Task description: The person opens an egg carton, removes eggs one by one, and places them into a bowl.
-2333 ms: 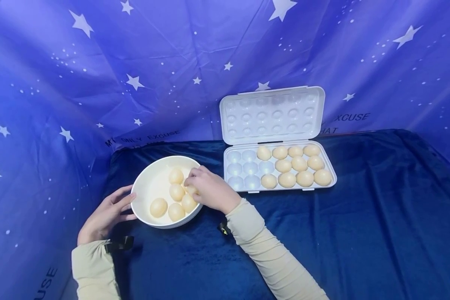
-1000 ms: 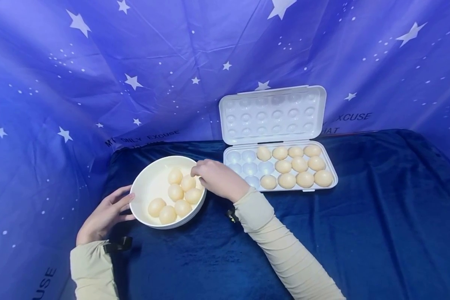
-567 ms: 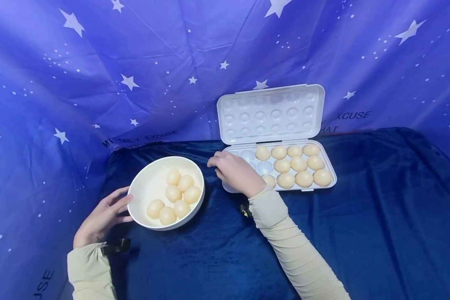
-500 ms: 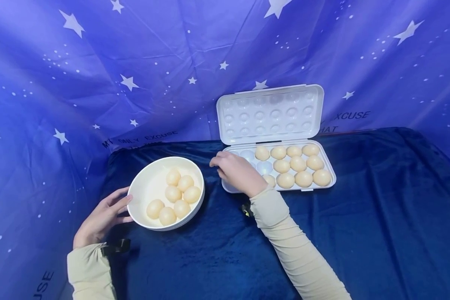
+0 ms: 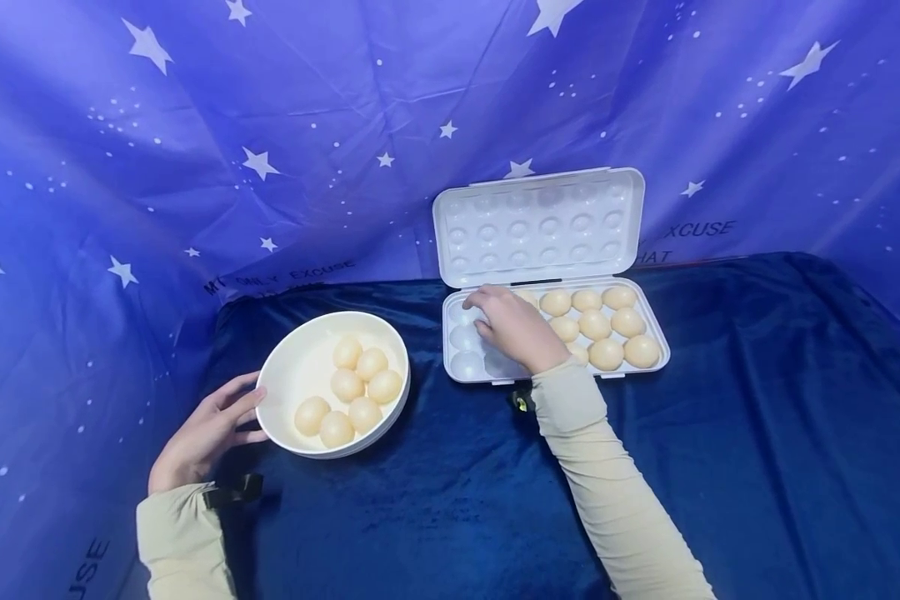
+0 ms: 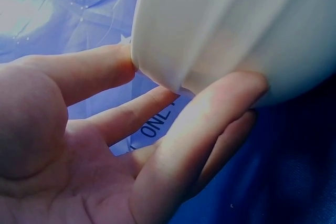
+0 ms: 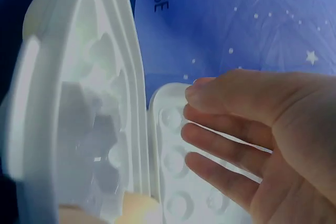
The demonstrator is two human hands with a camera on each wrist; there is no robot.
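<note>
My left hand (image 5: 206,433) holds the left side of a white bowl (image 5: 281,375). In the left wrist view its thumb meets the bowl's edge and the fingers (image 6: 210,114) support the outer wall. Inside the bowl lie several pale eggs (image 5: 347,386). Over the left part of a white egg carton (image 5: 450,337), my right hand (image 5: 517,329) hovers with loosely bent fingers and nothing visible between them; the right wrist view shows the same hand (image 7: 241,135) without an egg. Several eggs (image 5: 595,325) fill the carton's right side. Cups at its left end hold no egg; the hand hides some middle ones.
The carton's dimpled lid (image 5: 540,225) stands raised behind it, near the starry blue curtain (image 5: 360,108). A dark blue cloth (image 5: 435,517) covers the table, with folds at the right. Both sleeves carry dark wrist straps (image 5: 232,492).
My right hand has left the eggs in the bowl and moved right, over the carton's left part. Some eggs in the bowl have shifted. The left hand has stayed at the bowl.
</note>
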